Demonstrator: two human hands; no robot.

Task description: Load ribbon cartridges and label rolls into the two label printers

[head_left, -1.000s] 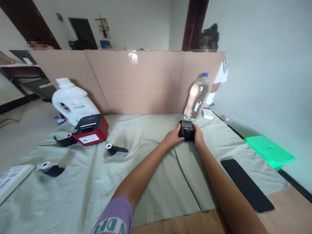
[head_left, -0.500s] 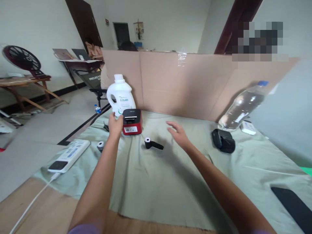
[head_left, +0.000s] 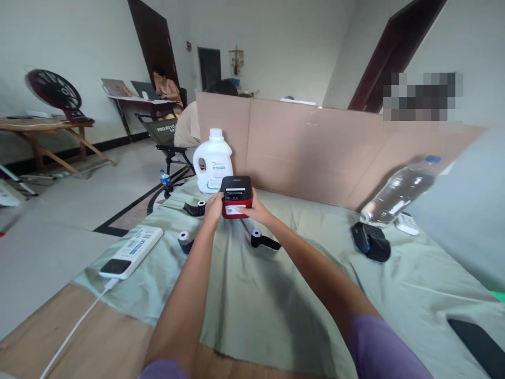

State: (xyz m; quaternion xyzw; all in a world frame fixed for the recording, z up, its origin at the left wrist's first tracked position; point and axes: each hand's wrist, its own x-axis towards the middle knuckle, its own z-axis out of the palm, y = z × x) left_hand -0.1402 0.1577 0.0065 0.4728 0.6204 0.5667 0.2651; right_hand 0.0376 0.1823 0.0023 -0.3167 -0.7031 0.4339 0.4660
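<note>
A small red printer with a black top sits on the pale green cloth, in front of a white detergent jug. My left hand grips the printer's left side and my right hand grips its right side. Three paper rolls in black holders lie around it: one behind on the left, one nearer on the left, one on the right. A small black device rests far to the right, apart from both hands.
A cardboard screen stands along the back. A water bottle leans at the right. A white power strip lies at left, a black phone at lower right. People sit at a far desk; a fan stands at left.
Both hands let go of the black device at right and moved left. The left hand reached the red printer first; now both hands grip it. My view turned left.
</note>
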